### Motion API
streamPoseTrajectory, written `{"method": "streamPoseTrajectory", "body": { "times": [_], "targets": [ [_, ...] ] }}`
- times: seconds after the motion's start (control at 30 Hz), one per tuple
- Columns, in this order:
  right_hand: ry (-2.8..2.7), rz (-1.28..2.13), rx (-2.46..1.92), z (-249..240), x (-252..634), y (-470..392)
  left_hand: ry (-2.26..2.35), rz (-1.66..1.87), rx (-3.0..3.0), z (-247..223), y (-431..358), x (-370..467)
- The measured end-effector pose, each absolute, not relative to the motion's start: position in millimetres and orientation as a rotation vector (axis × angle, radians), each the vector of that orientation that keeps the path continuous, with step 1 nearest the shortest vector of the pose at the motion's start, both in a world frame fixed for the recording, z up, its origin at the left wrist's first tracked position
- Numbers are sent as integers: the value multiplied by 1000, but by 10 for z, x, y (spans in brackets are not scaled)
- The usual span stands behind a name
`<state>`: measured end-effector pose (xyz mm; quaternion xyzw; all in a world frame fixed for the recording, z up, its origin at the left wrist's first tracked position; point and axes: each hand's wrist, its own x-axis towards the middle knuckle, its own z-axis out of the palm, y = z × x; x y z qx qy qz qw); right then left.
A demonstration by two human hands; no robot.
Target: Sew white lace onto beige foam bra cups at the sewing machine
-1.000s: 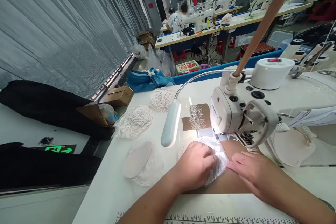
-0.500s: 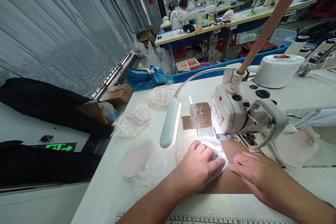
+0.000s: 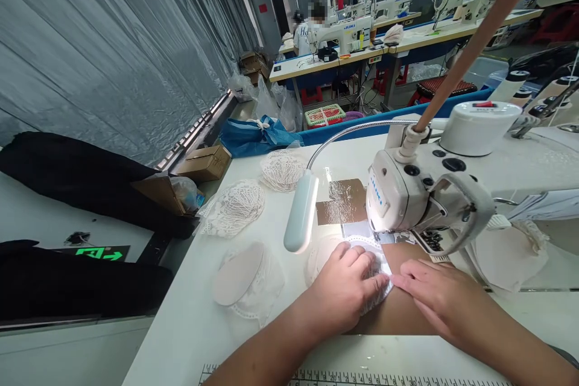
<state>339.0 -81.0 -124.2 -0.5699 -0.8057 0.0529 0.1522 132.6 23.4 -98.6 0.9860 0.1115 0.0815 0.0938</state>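
Observation:
A white lace piece [image 3: 383, 297] lies under the needle area of the white sewing machine [image 3: 393, 193], on a brown sheet [image 3: 407, 313]. My left hand [image 3: 348, 283] rests on the lace with bent fingers, its thumb pressing near the right edge. My right hand [image 3: 434, 289] pinches the lace's right corner between thumb and forefinger, close to the left thumb. A lit lamp [image 3: 301, 211] on a bent metal neck shines from the left. The lace under my left palm is hidden.
Two lace bundles [image 3: 233, 208] [image 3: 281, 170] and a beige oval pad [image 3: 238, 274] on sheer fabric lie at the left. Pale fabric [image 3: 509, 256] is at the right. A printed ruler [image 3: 353, 377] runs along the front. A person [image 3: 312, 33] sits farther back.
The view has shifted slightly, moving the machine and lamp a little right in the picture. Both hands keep nearly the same pose on the lace.

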Motion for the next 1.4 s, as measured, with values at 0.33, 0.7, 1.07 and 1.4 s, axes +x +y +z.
{"method": "streamPoseTrajectory", "body": {
  "times": [0.33,0.7,1.07,1.4],
  "targets": [
    [-2266,97,-1573,-1319,3354,-781,399,201,2893,-1061,250,1351],
    [-2284,86,-1584,-1288,3339,-764,348,180,2909,-1087,348,1347],
    [-2174,-209,-1626,-1230,3256,-606,250,148,3000,-1042,603,1394],
    [-2138,-158,-1889,-1312,3248,-548,224,220,2942,-1071,817,1454]
  ]
}}
